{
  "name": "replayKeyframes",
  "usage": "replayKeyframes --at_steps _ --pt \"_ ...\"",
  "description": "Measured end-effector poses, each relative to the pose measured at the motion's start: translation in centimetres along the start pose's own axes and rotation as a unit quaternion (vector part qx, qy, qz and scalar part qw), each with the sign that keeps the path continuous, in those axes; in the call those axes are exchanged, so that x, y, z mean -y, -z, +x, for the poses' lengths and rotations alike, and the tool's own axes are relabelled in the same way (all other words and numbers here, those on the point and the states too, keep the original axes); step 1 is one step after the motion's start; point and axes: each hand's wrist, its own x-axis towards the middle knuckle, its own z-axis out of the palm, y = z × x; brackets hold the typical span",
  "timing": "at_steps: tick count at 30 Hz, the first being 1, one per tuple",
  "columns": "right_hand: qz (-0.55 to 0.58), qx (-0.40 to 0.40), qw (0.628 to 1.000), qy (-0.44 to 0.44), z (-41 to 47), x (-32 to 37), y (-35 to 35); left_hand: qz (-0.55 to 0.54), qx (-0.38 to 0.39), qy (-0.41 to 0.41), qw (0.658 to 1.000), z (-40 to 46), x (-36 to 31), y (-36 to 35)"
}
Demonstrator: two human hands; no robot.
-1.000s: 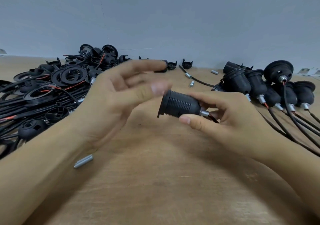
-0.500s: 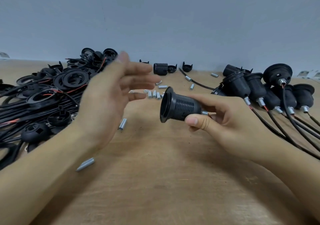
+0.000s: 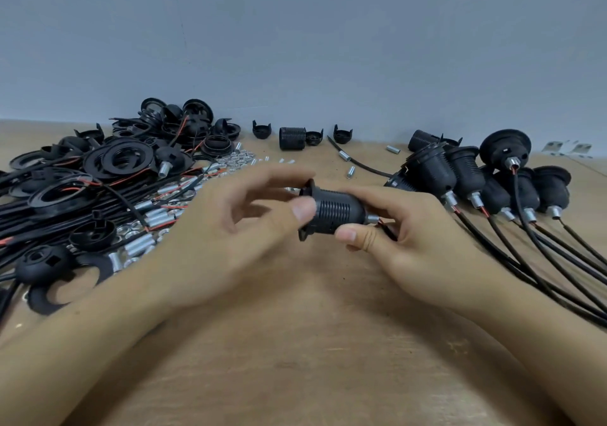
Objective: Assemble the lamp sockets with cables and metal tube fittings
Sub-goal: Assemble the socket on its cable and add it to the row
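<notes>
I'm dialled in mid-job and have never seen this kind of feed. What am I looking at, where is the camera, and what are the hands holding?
There is no machine here: a person works with two bare hands, and the single camera sits on their head, looking forward and down at a wooden table. The right hand grips a black ribbed lamp socket near its metal tube fitting. The left hand touches the socket's wide flanged end with its thumb and fingers. At the left lies a pile of loose black parts and cables with small metal tubes scattered by it. At the right lies a row of finished sockets with cables.
</notes>
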Motion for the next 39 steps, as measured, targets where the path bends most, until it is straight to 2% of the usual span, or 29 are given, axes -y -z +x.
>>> replayKeyframes --at_steps 2,5,7,10,12,14,16,18,21,24,27,30,32,35,39 --pt "-0.004 -0.009 1.000 -0.001 0.0 0.1 0.1 -0.007 0.020 -0.002 1.000 -0.2 -0.1 -0.3" --pt "-0.012 -0.068 0.998 -0.002 0.2 0.3 0.4 0.002 -0.014 -0.007 1.000 -0.1 -0.1 -0.3" --pt "-0.011 -0.170 0.985 -0.019 0.6 0.2 1.1 -0.002 -0.035 0.001 0.999 0.0 0.0 -0.2" --pt "-0.057 -0.363 0.927 -0.071 1.3 -0.5 3.1 0.015 -0.035 0.009 0.999 0.0 0.2 -0.3" --pt "-0.084 -0.407 0.901 -0.127 1.4 -1.2 4.7 0.033 -0.042 0.020 0.998 0.0 0.5 -0.5" --pt "-0.145 -0.374 0.894 -0.200 1.3 -2.1 5.6 0.044 -0.052 0.026 0.997 0.1 0.6 -0.6" --pt "-0.221 -0.307 0.888 -0.260 1.4 -2.7 5.6 0.049 -0.064 0.037 0.996 0.2 0.5 -0.5" --pt "-0.252 -0.253 0.886 -0.295 1.5 -2.8 5.1 0.069 -0.070 0.039 0.994 0.2 0.4 -0.3" --pt "-0.244 -0.242 0.889 -0.303 1.4 -2.7 4.7 0.145 -0.079 0.030 0.986 0.2 0.6 0.0" --pt "-0.229 -0.256 0.893 -0.292 1.5 -2.8 4.6 0.271 -0.076 0.026 0.959 0.2 1.1 0.9" --pt "-0.222 -0.264 0.907 -0.243 1.4 -2.8 4.1 0.439 -0.042 0.046 0.896 0.2 2.0 2.0" --pt "-0.220 -0.273 0.926 -0.138 1.1 -1.5 2.8 0.518 -0.017 0.126 0.846 0.6 2.7 3.1" --pt "-0.221 -0.264 0.937 -0.053 0.9 -0.6 1.8 0.525 -0.007 0.154 0.837 0.8 3.0 3.6" --pt "-0.213 -0.187 0.958 0.044 0.7 0.1 0.5 0.522 -0.011 0.156 0.838 1.1 3.5 4.0" --pt "-0.177 -0.065 0.979 0.078 0.3 0.5 -1.1 0.511 -0.066 0.136 0.846 1.5 3.7 5.0"
